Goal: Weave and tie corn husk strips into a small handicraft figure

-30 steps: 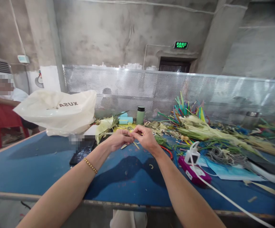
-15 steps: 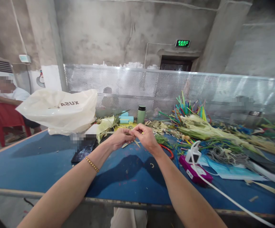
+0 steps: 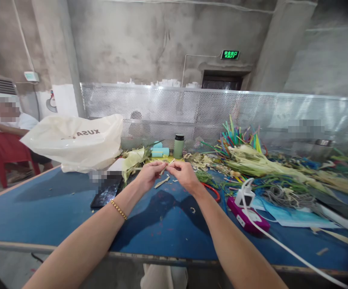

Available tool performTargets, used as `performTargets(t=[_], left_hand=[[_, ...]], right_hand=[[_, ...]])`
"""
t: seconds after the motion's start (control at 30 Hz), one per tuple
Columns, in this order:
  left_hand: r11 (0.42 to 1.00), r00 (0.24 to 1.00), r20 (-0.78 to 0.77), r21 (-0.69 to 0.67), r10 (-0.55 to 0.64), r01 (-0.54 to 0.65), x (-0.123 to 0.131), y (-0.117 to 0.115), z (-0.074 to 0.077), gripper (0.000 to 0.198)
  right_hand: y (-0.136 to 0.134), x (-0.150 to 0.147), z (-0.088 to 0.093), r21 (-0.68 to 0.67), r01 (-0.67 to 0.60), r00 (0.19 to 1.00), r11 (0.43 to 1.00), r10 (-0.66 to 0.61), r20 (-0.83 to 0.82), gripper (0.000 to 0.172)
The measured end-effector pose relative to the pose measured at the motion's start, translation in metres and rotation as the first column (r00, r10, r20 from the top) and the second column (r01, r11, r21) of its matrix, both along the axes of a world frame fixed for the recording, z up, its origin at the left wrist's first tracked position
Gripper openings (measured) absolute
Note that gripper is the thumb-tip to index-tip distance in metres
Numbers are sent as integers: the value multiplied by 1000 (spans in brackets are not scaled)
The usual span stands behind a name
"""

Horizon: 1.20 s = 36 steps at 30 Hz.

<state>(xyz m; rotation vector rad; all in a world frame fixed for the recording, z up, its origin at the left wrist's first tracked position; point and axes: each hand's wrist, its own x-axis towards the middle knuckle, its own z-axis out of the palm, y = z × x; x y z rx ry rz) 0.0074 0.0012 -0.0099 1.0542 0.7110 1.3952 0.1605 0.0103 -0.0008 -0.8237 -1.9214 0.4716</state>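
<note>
Both my hands meet over the middle of the blue table. My left hand, with a gold bead bracelet on its wrist, pinches the lower end of a thin pale straw strip. My right hand is closed on the same strip from the right, fingertips almost touching the left ones. The strip's tip sticks up between them. A second pale strip piece lies on the table just below the hands.
A black phone lies left of my hands, a white plastic bag behind it. Right: a purple power bank with white charger and cable, a heap of dried husks and coloured strips. A green flask stands behind. A person sits far left.
My hands have drawn slightly apart and lowered a little, and the strip's end now shows between the fingertips. The view has shifted slightly.
</note>
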Motion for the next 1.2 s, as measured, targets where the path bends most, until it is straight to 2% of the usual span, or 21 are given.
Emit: performTargets(t=[0.13,0.27,0.33,0.53,0.7,0.87,1.2], left_hand=[[988,985,-169,152,30,-4,-2,-2,2,31],[964,938,-325,264,123,-35,-6,-1,3,29],[962,947,-303,273,109,-23,-7,-1,3,28],[974,992,-120,216,-36,62,-5,0,2,27],[986,999,-10,155,-53,54,-4,-1,3,26],[988,995,19,122,-99,96,-4,0,1,24],[985,986,66,91,-154,148,-4,5,-3,22]], right_hand=[[0,1,2,-34,-9,1000,999,9,-13,24],[2,3,2,-48,66,998,997,-66,14,20],[2,3,1,-76,64,998,995,-63,11,20],[-2,1,2,-193,-34,996,981,17,-86,20],[-5,-2,2,-276,-133,971,952,70,-228,19],[-3,-3,1,-288,-113,957,951,26,-290,21],[5,-3,-5,-247,-64,973,967,5,-231,18]])
